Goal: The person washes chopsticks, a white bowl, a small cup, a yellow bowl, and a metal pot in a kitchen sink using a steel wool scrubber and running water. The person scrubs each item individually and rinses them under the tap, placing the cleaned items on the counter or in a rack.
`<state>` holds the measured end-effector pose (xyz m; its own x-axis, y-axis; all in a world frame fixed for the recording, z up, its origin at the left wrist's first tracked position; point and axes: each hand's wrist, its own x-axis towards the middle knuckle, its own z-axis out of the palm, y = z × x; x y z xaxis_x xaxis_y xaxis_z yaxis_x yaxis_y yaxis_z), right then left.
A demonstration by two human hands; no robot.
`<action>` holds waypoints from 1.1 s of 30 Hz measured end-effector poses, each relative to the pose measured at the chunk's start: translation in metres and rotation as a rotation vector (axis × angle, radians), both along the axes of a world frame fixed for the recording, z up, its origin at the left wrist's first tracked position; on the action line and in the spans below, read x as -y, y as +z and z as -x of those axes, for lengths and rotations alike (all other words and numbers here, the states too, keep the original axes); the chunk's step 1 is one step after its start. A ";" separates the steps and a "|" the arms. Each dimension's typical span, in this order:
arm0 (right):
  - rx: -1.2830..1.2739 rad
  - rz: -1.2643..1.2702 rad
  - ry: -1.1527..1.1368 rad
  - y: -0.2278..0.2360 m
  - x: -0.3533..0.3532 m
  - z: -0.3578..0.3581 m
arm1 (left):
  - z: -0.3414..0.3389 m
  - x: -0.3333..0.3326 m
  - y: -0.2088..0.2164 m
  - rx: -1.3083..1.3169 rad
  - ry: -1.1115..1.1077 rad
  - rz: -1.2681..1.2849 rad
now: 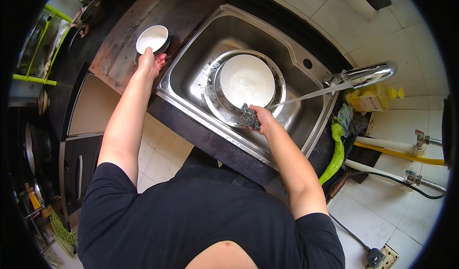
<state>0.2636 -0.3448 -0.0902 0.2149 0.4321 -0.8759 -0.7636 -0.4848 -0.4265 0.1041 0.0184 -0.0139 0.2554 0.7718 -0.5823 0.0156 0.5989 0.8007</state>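
Left hand (152, 64) has one small white bowl (152, 37) pinched, thumb inside the rim and fingers outside, over the brown board (125, 54) — can't tell from here if it's touching down. Middle: one sink (187, 80), one metal basin (209, 88) in it, one big white dish (247, 80) inside that. Right hand (263, 119) is wrapped round one dark scrubber (248, 117) by the dish's near edge. One tap (368, 73) on the right, running one stream of water (308, 96) toward the basin. I'd call this mid dish-washing, small bowl getting parked or picked up — no clue which. Next move probably calls for steadying that dish while scrubbing it.
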 end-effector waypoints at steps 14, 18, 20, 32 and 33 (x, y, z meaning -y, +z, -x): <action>0.079 -0.026 -0.291 0.002 0.013 0.000 | -0.056 0.212 -0.035 -0.342 -1.494 -1.764; 0.300 -0.123 -0.139 0.041 0.025 0.000 | -0.084 0.223 -0.039 -0.527 -1.743 -1.366; 0.243 -0.202 -0.097 0.069 0.039 -0.006 | -0.087 0.220 -0.044 -0.395 -1.637 -1.300; 1.742 -0.387 -0.056 0.113 0.069 0.038 | -0.063 0.267 0.030 0.439 -0.950 0.004; 1.909 -0.275 0.175 0.121 0.066 0.039 | -0.060 0.279 0.033 0.479 -0.863 0.054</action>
<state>0.2247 -0.4105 0.0312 0.6017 0.6148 0.5099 0.7702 -0.2775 -0.5742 0.1646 -0.2606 0.0186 0.9360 0.1852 -0.2995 0.1457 0.5708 0.8081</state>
